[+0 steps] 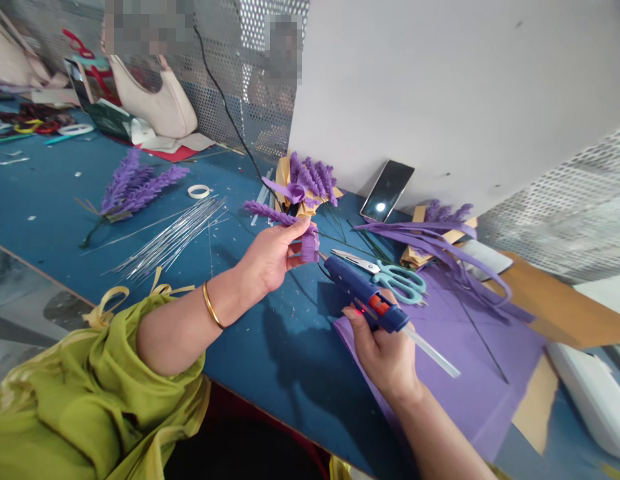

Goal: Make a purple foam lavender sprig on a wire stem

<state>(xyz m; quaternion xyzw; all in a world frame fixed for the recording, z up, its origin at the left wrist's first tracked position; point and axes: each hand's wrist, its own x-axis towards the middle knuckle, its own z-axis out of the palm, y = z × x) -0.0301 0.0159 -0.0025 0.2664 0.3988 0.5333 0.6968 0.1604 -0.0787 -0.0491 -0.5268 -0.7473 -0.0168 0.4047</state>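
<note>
My left hand (271, 257) is closed on a purple lavender flower stem (270, 212), its fluffy spike pointing left. A fringed purple paper strip (310, 245) hangs from the same fingers. My right hand (387, 350) grips a blue hot glue gun (357, 288), a clear glue stick (433, 350) poking out of its back and a red light glowing by my thumb. The gun's nozzle is close to the strip's lower edge; whether they touch I cannot tell. Just beyond the gun lie teal-handled scissors (400, 281), partly covered by it.
A bundle of thin wires (170, 240), a tape roll (199, 192) and finished lavender sprigs (135, 183) lie left. Behind are wrapped purple flowers (313, 179) and a phone (389, 190) against the partition. Purple strips (430, 243) and a purple sheet (440, 373) spread right. A black cord (225, 100) hangs down.
</note>
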